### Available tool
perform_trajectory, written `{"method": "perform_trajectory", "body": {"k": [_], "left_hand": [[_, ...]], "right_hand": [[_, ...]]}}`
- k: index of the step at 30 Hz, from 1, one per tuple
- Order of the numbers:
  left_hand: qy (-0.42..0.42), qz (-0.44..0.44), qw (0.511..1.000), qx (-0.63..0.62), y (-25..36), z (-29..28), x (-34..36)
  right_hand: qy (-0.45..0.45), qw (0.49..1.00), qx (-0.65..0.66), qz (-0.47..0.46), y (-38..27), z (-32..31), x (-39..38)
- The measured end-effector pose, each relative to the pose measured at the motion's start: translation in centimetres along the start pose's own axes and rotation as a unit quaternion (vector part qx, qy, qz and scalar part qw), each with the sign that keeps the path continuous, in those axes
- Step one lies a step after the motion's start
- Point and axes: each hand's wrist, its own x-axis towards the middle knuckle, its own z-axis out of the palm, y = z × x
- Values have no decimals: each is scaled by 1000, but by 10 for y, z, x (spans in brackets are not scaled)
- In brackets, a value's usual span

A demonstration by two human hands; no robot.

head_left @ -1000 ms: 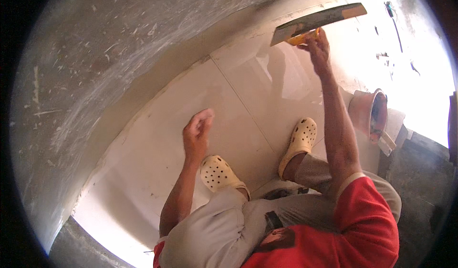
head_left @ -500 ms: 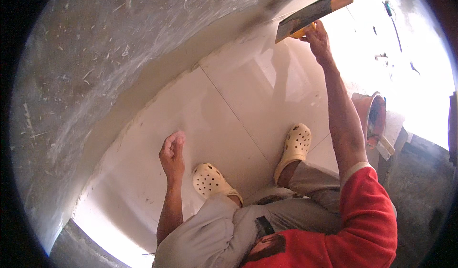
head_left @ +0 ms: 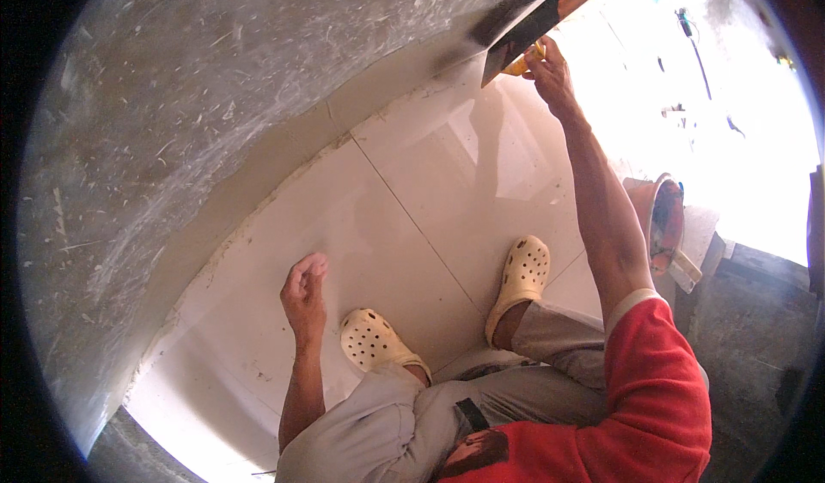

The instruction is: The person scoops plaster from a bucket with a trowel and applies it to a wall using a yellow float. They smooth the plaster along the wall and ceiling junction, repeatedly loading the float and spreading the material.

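Observation:
My right hand (head_left: 554,77), arm stretched far forward, grips the yellow handle of a wide plastering trowel (head_left: 534,32). The trowel's long dark blade slants up along the grey wall (head_left: 198,96), close to its surface; whether it touches I cannot tell. One end of the blade shows a lighter brown patch. My left hand (head_left: 304,296) hangs above the pale tiles with its fingers curled together, their tips whitish, and nothing shows in them.
Large pale floor tiles (head_left: 404,251) meet the wall along a rough edge. To the right stands an orange-brown bucket (head_left: 666,221), a pale wooden piece (head_left: 685,272) beside its rim. My cream clogs (head_left: 374,339) rest on the tiles. A dark cable (head_left: 700,62) lies in bright light.
My right hand has carried the trowel left, nearer the wall, and its blade is tilted more steeply. My left hand has shifted slightly down and left in the picture.

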Motion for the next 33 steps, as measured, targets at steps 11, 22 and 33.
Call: {"method": "perform_trajectory", "body": {"k": [11,22,33], "left_hand": [[26,10,999,40,-15,-21,-1],[81,7,996,28,-28,-46,-4],[90,12,996,19,-41,-64,-10]], "right_hand": [[-31,978,-202,-44,-1,7,14],[-4,962,-267,-57,-23,20,32],[14,940,-323,-107,-2,23,38]]}}
